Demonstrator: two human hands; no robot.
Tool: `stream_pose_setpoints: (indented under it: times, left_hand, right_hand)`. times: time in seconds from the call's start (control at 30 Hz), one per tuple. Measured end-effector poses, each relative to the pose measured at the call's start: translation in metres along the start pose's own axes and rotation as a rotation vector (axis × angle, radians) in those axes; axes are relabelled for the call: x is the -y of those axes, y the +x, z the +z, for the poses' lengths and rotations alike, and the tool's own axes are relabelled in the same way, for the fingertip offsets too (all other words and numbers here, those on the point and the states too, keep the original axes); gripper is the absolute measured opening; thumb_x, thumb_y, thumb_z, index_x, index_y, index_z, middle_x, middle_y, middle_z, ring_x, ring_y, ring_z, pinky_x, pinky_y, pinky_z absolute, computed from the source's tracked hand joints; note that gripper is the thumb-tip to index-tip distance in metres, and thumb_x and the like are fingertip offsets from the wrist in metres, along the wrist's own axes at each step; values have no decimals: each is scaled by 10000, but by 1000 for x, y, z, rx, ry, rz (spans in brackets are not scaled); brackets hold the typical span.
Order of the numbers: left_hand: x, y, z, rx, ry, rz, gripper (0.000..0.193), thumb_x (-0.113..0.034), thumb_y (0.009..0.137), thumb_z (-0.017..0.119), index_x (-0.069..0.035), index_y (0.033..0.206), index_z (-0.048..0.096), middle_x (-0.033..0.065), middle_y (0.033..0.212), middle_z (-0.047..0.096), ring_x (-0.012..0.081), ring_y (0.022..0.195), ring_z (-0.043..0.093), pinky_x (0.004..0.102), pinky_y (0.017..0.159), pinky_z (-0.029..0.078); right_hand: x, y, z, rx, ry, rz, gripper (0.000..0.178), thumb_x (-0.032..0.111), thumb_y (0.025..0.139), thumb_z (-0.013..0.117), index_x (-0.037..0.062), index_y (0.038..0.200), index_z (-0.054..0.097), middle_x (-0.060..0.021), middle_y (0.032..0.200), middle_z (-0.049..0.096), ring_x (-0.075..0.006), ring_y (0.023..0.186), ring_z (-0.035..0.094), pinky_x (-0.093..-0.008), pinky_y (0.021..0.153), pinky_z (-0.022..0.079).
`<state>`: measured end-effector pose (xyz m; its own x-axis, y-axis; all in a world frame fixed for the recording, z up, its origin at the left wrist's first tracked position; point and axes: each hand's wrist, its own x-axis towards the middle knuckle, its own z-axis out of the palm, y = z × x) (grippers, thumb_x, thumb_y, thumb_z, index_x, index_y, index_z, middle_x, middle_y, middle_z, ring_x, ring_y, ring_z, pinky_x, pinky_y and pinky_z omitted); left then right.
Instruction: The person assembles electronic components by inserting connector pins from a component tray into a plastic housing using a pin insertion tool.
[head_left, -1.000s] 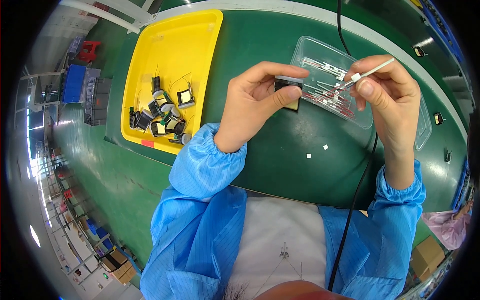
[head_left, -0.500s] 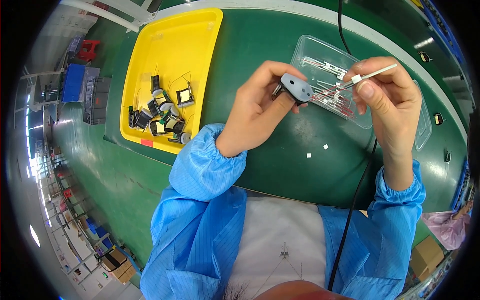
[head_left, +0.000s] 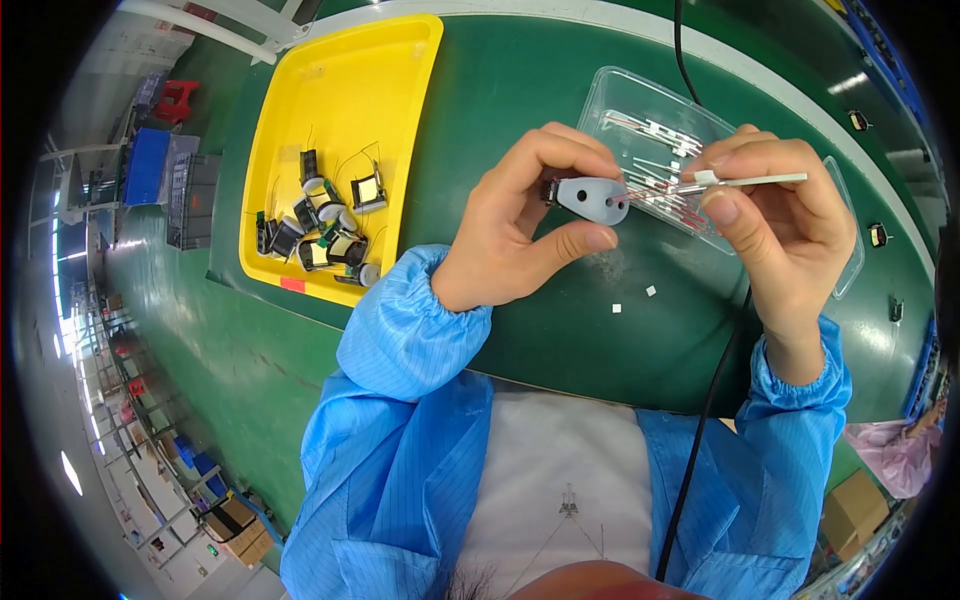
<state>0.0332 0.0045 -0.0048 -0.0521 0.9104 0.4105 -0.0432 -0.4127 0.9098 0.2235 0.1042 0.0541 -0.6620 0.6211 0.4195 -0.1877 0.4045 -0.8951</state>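
Desk (head_left: 560, 350): green.
Tray (head_left: 350, 80): yellow, left.
Tub (head_left: 620, 97): clear, right.
Left hand (head_left: 510, 222): curled, gripping casing (head_left: 597, 205).
Right hand (head_left: 790, 215): pinched on lead (head_left: 765, 181).
Casing: above the desk, before the tub.
Lead: end near casing, contact unclear; apparently threading in, which calls for steady aim.

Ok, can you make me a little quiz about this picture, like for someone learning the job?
1. Which hand holds the grey piece with round holes?
2. True or false: the yellow tray lies to the left of the clear box.
3. Fill in the colour: two small white squares lie on the ____ tabletop.

Key: 1. The left hand. 2. True. 3. Green.
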Motion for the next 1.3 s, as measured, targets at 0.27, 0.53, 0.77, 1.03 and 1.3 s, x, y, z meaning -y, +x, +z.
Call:
stream_pose_setpoints:
  times: [0.27, 0.53, 0.77, 1.03, 1.3]
  left_hand:
    - [0, 1, 0, 11, 19, 22, 429, -197, 802, 738, -23, 1105, 489, 138, 1079, 532, 201, 978, 559, 321, 852, 473]
    - [2, 1, 0, 9, 23, 43, 424, -178, 802, 735, -33, 1109, 479, 142, 1083, 527, 197, 986, 553, 311, 831, 484]
    - [1, 1, -1, 12, 52, 40, 422, -175, 804, 733, -34, 1110, 479, 148, 1084, 526, 199, 991, 550, 308, 830, 475]
    - [3, 1, -1, 32, 52, 59, 426, -181, 803, 734, -38, 1112, 478, 154, 1086, 524, 207, 992, 549, 317, 830, 473]
    - [5, 2, -4, 73, 85, 107, 432, -185, 803, 733, -35, 1116, 476, 165, 1091, 514, 221, 996, 549, 325, 830, 476]
  right_hand:
    - [2, 0, -4, 99, -210, -227, 210, -31, 779, 684, -45, 959, 577, -169, 891, 635, -236, 825, 604, -322, 710, 460]
    - [6, 2, -1, 123, -311, -356, 223, -72, 749, 680, -55, 944, 572, -190, 872, 647, -256, 775, 617, -338, 655, 458]
    - [8, 2, 0, 138, -344, -427, 243, -81, 713, 699, -50, 920, 575, -193, 872, 645, -266, 717, 622, -335, 611, 451]
    - [4, 1, 0, 141, -290, -376, 233, -78, 715, 699, -53, 914, 581, -186, 880, 650, -251, 731, 620, -329, 627, 440]
    - [4, 1, -2, 147, -251, -311, 240, -76, 724, 687, -68, 942, 586, -186, 883, 658, -213, 717, 588, -312, 647, 430]
